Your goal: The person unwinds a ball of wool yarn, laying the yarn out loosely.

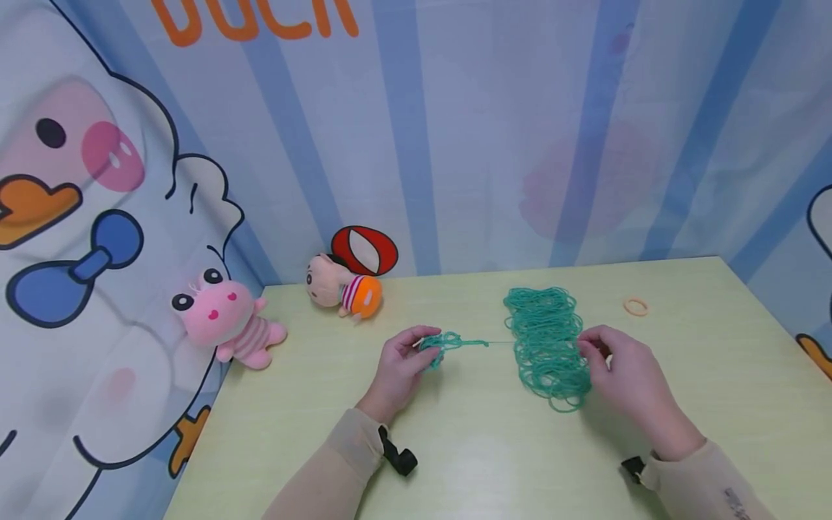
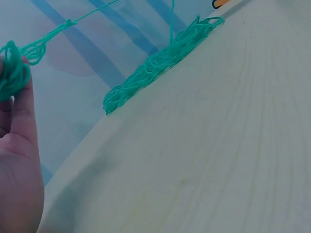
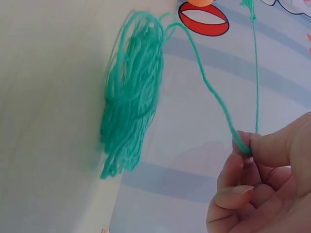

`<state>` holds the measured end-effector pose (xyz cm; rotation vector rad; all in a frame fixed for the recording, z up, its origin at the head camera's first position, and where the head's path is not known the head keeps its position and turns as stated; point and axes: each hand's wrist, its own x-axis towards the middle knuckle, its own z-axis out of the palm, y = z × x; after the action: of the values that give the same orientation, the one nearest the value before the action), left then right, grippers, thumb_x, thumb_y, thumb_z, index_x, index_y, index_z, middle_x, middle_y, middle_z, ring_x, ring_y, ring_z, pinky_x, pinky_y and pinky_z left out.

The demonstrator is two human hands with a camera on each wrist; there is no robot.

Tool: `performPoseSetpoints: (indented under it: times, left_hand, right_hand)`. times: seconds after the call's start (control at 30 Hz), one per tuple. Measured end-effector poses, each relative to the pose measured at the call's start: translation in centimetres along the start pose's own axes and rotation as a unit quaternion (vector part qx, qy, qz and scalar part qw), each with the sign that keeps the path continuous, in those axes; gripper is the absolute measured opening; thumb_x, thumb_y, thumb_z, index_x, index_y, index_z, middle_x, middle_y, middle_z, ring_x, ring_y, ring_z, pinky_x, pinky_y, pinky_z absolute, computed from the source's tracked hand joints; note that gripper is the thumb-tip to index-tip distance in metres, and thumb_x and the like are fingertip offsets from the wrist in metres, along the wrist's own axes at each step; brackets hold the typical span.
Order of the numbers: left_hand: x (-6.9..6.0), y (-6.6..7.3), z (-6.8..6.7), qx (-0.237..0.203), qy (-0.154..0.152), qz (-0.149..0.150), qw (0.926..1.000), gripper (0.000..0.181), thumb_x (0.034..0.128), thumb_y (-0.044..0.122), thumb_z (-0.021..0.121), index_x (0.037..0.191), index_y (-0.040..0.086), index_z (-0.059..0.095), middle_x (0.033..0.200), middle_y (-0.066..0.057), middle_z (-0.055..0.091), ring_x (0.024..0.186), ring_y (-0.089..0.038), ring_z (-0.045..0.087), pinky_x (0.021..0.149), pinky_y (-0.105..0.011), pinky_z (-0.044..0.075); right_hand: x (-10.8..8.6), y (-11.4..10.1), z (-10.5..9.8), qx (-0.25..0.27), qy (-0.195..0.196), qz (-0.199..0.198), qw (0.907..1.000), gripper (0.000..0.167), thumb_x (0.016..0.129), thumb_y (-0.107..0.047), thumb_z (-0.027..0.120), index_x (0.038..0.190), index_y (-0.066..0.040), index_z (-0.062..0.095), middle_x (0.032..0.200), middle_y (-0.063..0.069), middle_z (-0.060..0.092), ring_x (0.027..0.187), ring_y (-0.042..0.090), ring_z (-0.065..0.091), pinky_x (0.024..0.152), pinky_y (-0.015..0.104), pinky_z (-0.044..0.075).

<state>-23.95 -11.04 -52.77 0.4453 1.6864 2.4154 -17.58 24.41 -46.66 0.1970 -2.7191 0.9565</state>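
Observation:
A loose pile of green yarn (image 1: 549,347) lies on the table between my two hands. My left hand (image 1: 398,365) holds a small looped bundle of green yarn (image 2: 13,73), with a knotted end sticking out toward the pile. From that knot a thin strand (image 3: 257,77) runs taut across to my right hand (image 1: 627,368). In the right wrist view, my right thumb and forefinger pinch the strand. A slack length of yarn (image 3: 209,85) hangs from that pinch back to the pile. The right hand is raised beside the pile's right edge.
A pink plush toy (image 1: 227,318) sits at the table's left edge. Another plush toy in orange and stripes (image 1: 344,289) lies at the back. An orange ring (image 1: 635,307) rests right of the yarn. Behind the table (image 1: 481,455) hangs a striped cloth backdrop (image 1: 455,144).

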Motion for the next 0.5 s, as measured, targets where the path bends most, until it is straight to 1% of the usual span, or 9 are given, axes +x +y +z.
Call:
performPoseSetpoints:
  times: [0.07, 0.13, 0.2, 0.27, 0.33, 0.4, 0.43, 0.5]
  left_hand:
    - [0.0, 0.0, -0.1, 0.003, -0.004, 0.001, 1.0, 0.031, 0.1044, -0.008, 0.061, 0.126, 0.01, 0.074, 0.122, 0.002, 0.075, 0.096, -0.008, 0.07, 0.089, -0.018, 0.062]
    - [0.0, -0.1, -0.1, 0.006, 0.0, 0.001, 1.0, 0.031, 0.1054, -0.007, 0.06, 0.127, 0.012, 0.073, 0.124, 0.002, 0.076, 0.1, -0.008, 0.071, 0.091, -0.018, 0.062]
    - [0.1, -0.1, -0.1, 0.011, 0.008, -0.002, 0.9999, 0.03, 0.1065, -0.005, 0.059, 0.127, 0.012, 0.072, 0.12, 0.002, 0.078, 0.099, -0.01, 0.071, 0.091, -0.018, 0.062]
    - [0.3, -0.2, -0.1, 0.013, 0.025, -0.006, 0.9996, 0.027, 0.1074, -0.004, 0.058, 0.124, 0.012, 0.072, 0.113, 0.003, 0.078, 0.097, -0.011, 0.071, 0.09, -0.02, 0.063]
    - [0.4, -0.2, -0.1, 0.013, 0.038, -0.014, 0.9991, 0.024, 0.1094, -0.003, 0.056, 0.123, 0.009, 0.071, 0.107, 0.002, 0.076, 0.094, -0.012, 0.07, 0.087, -0.021, 0.064]
    - [0.4, -0.2, 0.0, 0.011, 0.047, -0.029, 0.9984, 0.021, 0.1111, -0.001, 0.053, 0.121, 0.008, 0.07, 0.104, 0.002, 0.073, 0.089, -0.012, 0.068, 0.081, -0.02, 0.063]
    - [0.4, -0.2, 0.0, 0.007, 0.049, -0.037, 0.9981, 0.021, 0.1118, 0.0, 0.052, 0.118, 0.008, 0.07, 0.102, 0.002, 0.07, 0.085, -0.011, 0.066, 0.077, -0.02, 0.061]
    - [0.4, -0.2, 0.0, -0.01, 0.047, -0.058, 0.9972, 0.024, 0.1114, 0.0, 0.047, 0.112, 0.007, 0.07, 0.098, 0.001, 0.064, 0.078, -0.011, 0.059, 0.068, -0.019, 0.055]
  right_hand:
    - [0.1, 0.3, -0.3, -0.004, 0.012, 0.003, 0.9999, 0.014, 0.108, -0.009, 0.066, 0.116, -0.001, 0.074, 0.098, 0.013, 0.077, 0.078, 0.018, 0.06, 0.063, 0.027, 0.047]
    - [0.0, 0.6, -0.5, -0.009, 0.017, 0.004, 0.9998, 0.014, 0.107, -0.009, 0.066, 0.115, -0.001, 0.074, 0.097, 0.013, 0.078, 0.078, 0.017, 0.061, 0.062, 0.027, 0.047]
    - [-0.1, 1.1, -0.6, -0.013, 0.017, 0.006, 0.9998, 0.014, 0.107, -0.009, 0.066, 0.115, 0.0, 0.074, 0.096, 0.014, 0.078, 0.077, 0.017, 0.061, 0.061, 0.027, 0.047]
    - [-0.2, 1.5, -0.7, -0.016, 0.017, 0.014, 0.9996, 0.015, 0.108, -0.01, 0.066, 0.115, 0.0, 0.074, 0.097, 0.014, 0.078, 0.076, 0.016, 0.06, 0.061, 0.026, 0.047]
    - [-0.4, 1.8, -0.7, -0.019, 0.02, 0.02, 0.9994, 0.015, 0.108, -0.011, 0.065, 0.115, 0.0, 0.073, 0.096, 0.013, 0.078, 0.074, 0.015, 0.059, 0.06, 0.026, 0.046]
    - [-0.5, 2.0, -0.8, -0.017, 0.027, 0.022, 0.9993, 0.015, 0.109, -0.012, 0.065, 0.114, -0.001, 0.073, 0.096, 0.013, 0.078, 0.074, 0.013, 0.058, 0.061, 0.026, 0.046]
    - [-0.5, 2.1, -0.8, -0.013, 0.033, 0.022, 0.9991, 0.015, 0.109, -0.013, 0.064, 0.114, -0.001, 0.073, 0.096, 0.012, 0.078, 0.074, 0.011, 0.059, 0.061, 0.025, 0.047]
    - [-0.5, 2.1, -0.8, -0.005, 0.05, 0.018, 0.9986, 0.015, 0.109, -0.012, 0.064, 0.114, -0.002, 0.073, 0.096, 0.012, 0.079, 0.074, 0.007, 0.059, 0.062, 0.022, 0.048]
